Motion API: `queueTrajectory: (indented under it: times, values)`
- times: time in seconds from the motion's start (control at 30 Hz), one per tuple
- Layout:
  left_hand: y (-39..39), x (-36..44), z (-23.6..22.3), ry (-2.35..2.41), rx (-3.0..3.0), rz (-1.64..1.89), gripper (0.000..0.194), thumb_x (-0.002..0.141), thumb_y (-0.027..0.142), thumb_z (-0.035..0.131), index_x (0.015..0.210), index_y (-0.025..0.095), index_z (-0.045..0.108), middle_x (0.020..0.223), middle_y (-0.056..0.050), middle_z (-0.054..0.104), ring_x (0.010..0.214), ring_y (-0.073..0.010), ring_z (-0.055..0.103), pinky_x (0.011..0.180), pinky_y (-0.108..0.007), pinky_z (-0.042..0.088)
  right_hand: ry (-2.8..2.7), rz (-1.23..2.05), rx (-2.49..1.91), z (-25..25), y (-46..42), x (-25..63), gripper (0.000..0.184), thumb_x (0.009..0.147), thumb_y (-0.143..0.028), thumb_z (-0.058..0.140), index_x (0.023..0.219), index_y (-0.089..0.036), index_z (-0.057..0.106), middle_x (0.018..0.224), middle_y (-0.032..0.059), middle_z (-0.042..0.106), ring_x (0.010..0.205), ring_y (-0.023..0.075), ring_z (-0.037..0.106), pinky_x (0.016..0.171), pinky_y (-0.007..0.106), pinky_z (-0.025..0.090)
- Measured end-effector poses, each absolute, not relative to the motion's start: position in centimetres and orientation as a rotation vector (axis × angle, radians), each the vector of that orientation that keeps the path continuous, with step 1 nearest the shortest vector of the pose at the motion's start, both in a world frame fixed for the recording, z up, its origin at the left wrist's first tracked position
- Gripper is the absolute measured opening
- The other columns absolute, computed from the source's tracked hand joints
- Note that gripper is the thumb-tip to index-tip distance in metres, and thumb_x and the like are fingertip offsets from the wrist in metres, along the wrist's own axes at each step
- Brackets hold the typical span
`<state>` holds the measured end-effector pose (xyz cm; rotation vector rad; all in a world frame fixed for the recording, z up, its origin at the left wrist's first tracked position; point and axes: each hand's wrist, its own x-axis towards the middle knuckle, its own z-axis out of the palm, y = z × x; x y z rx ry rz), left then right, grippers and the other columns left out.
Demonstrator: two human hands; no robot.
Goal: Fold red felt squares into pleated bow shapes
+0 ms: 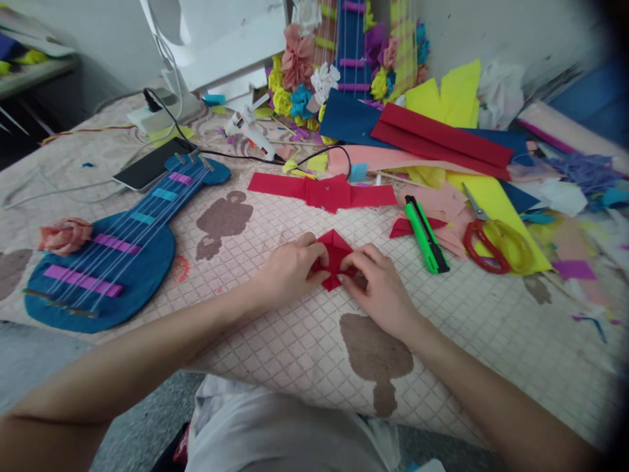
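Observation:
A small piece of red paper [333,244], folded to a diamond outline, lies on the tablecloth in front of me. My left hand [293,267] pinches its left side between thumb and fingers. On the opposite side, my right hand [373,278] grips the paper's right edge with its fingertips; parts of both edges are hidden by my fingers. Just beyond sits a long red paper strip [278,186] with a folded square [328,191] at its middle. To the right are a green box cutter [425,235] and a red paper scrap [401,227].
A blue paper guitar [147,262] with a pink flower [65,236] lies left. Scissors [491,246] with red and yellow handles rest at right among coloured paper scraps. A hot glue gun [251,134], a black phone [147,165] and a power strip [162,111] are farther back.

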<state>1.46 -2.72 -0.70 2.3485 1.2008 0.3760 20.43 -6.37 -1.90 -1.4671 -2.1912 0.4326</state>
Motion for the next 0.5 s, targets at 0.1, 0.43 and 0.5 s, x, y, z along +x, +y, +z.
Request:
queueTrajectory:
  times: [0.1, 0.43, 0.5]
  values:
    - [-2.75, 1.21, -0.51, 1.143, 2.387, 0.345, 0.015, 0.078, 0.025, 0.061, 0.089, 0.016, 0.056, 0.095, -0.005, 0.054, 0.071, -0.0136, 0.054, 0.064, -0.027, 0.043, -2.205, 0.436, -1.464, -1.77, -6.47, 20.47, 0.011, 0.080, -0.014, 0.059, 0.086, -0.021, 0.052, 0.089, 0.0035, 0.054, 0.086, 0.0203, 0.054, 0.076, 0.037, 0.042]
    - [-2.57, 0.77, -0.15, 1.067, 2.309, 0.375, 0.030, 0.070, 0.028, 0.068, 0.094, 0.017, 0.055, 0.099, -0.006, 0.055, 0.080, -0.0163, 0.054, 0.071, -0.030, 0.046, -2.218, 0.450, -1.438, -1.58, -6.65, 20.58, 0.032, 0.071, -0.025, 0.068, 0.097, -0.022, 0.049, 0.099, 0.0059, 0.055, 0.097, 0.0252, 0.054, 0.080, 0.041, 0.042]
    - [-2.33, 0.62, -0.05, 1.032, 2.258, 0.389, 0.019, 0.074, 0.022, 0.063, 0.091, 0.016, 0.056, 0.096, -0.005, 0.055, 0.077, -0.0140, 0.054, 0.069, -0.028, 0.046, -2.204, 0.468, -1.419, -1.57, -6.55, 20.70, 0.031, 0.075, -0.025, 0.065, 0.101, -0.022, 0.048, 0.100, 0.0068, 0.056, 0.097, 0.0248, 0.054, 0.079, 0.041, 0.042]
